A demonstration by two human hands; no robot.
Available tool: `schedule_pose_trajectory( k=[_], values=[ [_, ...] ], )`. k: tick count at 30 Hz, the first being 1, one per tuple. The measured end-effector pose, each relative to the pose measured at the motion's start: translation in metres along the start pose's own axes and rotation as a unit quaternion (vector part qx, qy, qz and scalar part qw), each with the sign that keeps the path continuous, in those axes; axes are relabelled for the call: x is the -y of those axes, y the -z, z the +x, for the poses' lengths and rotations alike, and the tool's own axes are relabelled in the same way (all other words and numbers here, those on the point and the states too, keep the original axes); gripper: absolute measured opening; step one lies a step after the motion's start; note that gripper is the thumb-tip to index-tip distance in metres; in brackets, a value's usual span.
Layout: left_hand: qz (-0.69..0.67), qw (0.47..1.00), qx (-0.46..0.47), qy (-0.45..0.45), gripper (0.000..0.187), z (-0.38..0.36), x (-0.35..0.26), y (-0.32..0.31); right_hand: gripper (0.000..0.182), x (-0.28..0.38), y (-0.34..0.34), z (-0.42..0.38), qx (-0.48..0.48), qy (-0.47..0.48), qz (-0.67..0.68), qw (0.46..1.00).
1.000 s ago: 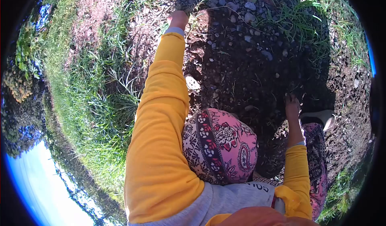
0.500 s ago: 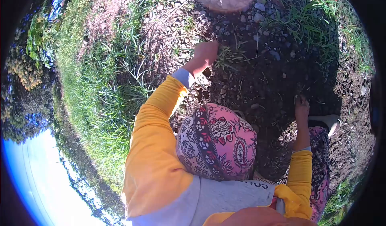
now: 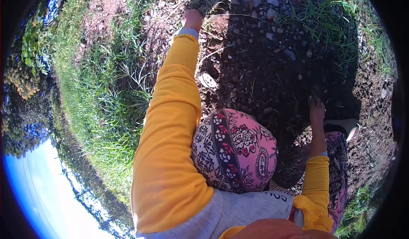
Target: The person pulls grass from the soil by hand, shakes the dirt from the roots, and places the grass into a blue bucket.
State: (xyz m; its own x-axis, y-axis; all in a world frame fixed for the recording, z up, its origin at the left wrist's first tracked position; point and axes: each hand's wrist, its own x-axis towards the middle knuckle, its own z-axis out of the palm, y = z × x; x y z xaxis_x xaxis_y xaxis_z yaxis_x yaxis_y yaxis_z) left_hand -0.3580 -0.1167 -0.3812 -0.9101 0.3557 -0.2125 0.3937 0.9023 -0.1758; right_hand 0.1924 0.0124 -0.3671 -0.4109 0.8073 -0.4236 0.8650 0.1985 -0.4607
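My left hand (image 3: 192, 20) is stretched far forward on a yellow sleeve and touches the ground beside a small tuft of grass (image 3: 209, 10) at the edge of the dark soil (image 3: 264, 68). Its fingers are bunched and turned away from me, so what they hold is hidden. My right hand (image 3: 316, 109) rests low on the shaded soil with its fingertips down in the dirt, just above my pale shoe (image 3: 347, 126). My knee in pink patterned cloth (image 3: 234, 149) sits between the two arms.
Loose grey stones (image 3: 260, 2) lie scattered at the far side of the soil patch, and one pale flat stone (image 3: 208, 80) lies near my left arm. Thick green grass (image 3: 102, 107) covers the left side. More grass (image 3: 332, 13) grows at the upper right.
My left arm, drawn back near a grass tuft half a second ago, has stretched out forward again to the far ground. My right hand has stayed on the soil.
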Motion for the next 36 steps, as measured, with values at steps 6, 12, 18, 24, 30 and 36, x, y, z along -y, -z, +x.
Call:
schedule_pose_trajectory(
  k=[6,12,18,24,30,36],
  values=[
    [0.100,0.989,0.088,-0.070,0.026,-0.002,-0.001,0.020,0.038,-0.030,-0.020,0.012,-0.006,0.086,-0.026,0.996],
    [0.109,0.982,0.109,-0.106,0.027,-0.023,-0.006,0.043,0.036,-0.029,-0.020,0.010,-0.011,0.070,-0.018,0.997],
    [0.077,0.964,0.073,-0.243,0.023,-0.088,-0.022,0.041,0.036,-0.021,-0.017,0.005,-0.026,0.050,-0.005,0.998],
    [0.028,0.938,0.050,-0.343,0.016,-0.163,-0.038,0.021,0.035,-0.021,-0.014,0.001,-0.020,0.028,0.029,0.999],
    [0.056,0.978,-0.029,-0.197,0.019,-0.110,-0.003,0.015,0.035,-0.058,-0.029,0.002,-0.025,0.086,-0.005,0.996],
    [0.054,0.990,-0.083,-0.098,0.028,-0.063,0.031,-0.011,0.035,-0.052,-0.029,0.007,-0.013,0.070,-0.014,0.997]
  ],
)
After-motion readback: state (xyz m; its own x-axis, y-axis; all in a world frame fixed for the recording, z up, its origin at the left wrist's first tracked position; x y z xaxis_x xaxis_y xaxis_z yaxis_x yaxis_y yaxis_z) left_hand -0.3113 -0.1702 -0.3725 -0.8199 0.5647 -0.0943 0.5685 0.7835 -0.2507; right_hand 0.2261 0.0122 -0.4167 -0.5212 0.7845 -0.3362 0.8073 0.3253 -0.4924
